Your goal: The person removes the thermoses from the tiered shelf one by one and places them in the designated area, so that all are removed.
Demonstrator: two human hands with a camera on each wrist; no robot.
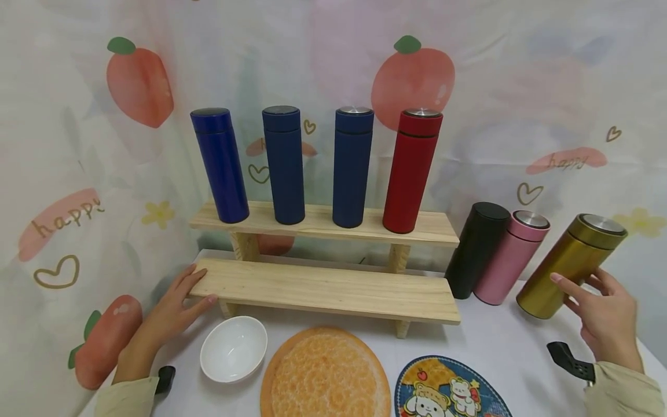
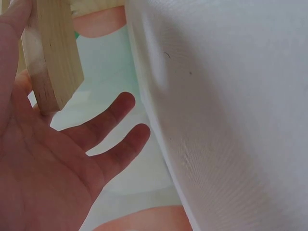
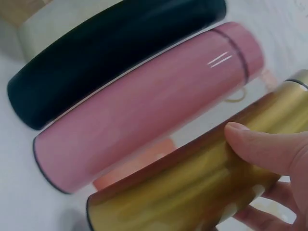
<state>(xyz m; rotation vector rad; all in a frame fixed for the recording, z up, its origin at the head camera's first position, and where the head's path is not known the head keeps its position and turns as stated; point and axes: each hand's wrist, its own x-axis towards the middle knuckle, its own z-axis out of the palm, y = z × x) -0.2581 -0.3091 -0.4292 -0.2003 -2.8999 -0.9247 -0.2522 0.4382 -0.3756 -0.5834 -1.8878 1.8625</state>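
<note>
In the head view my left hand (image 1: 169, 315) holds the left end of the lower board of a two-tier wooden shelf (image 1: 323, 289). The left wrist view shows that board's end (image 2: 53, 62) between thumb and index finger, two other fingers stretched out beside it. My right hand (image 1: 607, 315) grips a gold thermos (image 1: 568, 266) at the right, thumb on the side facing its neighbours and fingers round the other side. The thermos leans right, its base near the tabletop. Just left of it stand a pink thermos (image 1: 513, 258) and a black thermos (image 1: 476, 249), side by side.
On the upper board stand a glossy blue thermos (image 1: 221, 168), two dark blue thermoses (image 1: 283, 168) and a red thermos (image 1: 411, 174). Before the shelf lie a white bowl (image 1: 233, 350), a round orange mat (image 1: 325, 376) and a cartoon mat (image 1: 448, 391). A patterned cloth (image 1: 500, 87) hangs behind.
</note>
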